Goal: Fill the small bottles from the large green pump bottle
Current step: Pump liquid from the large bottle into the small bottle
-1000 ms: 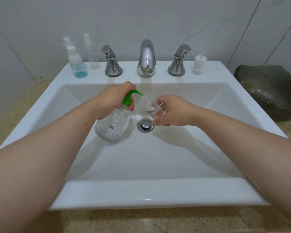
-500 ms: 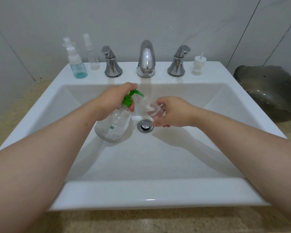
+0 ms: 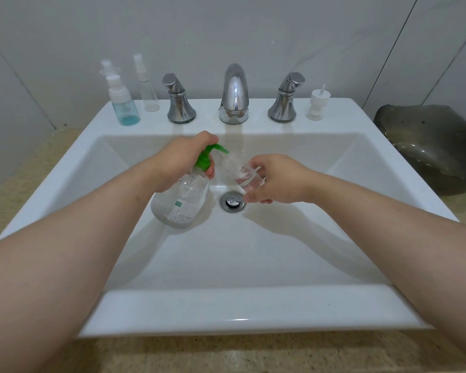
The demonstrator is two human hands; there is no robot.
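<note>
Over the basin, my left hand (image 3: 178,158) grips the neck and green pump head of the large clear pump bottle (image 3: 182,201), which is tilted with its nozzle pointing right. My right hand (image 3: 277,180) holds a small clear bottle (image 3: 244,173) tilted toward that nozzle; its open mouth sits right at the nozzle tip. Some clear liquid lies in the small bottle. On the back ledge at the left stand a small blue-tinted spray bottle (image 3: 124,107) and a slim clear spray bottle (image 3: 147,90). A white pump cap (image 3: 318,105) stands on the ledge at the right.
The white sink (image 3: 234,300) has a chrome faucet (image 3: 233,95) between two chrome handles (image 3: 178,102) (image 3: 285,99). A chrome drain (image 3: 232,201) lies below the small bottle. A dark wavy dish (image 3: 436,146) sits on the speckled counter at the right.
Both hands hold almost the same pose. The small bottle's mouth has stayed at the green nozzle, with only a slight shift of the view.
</note>
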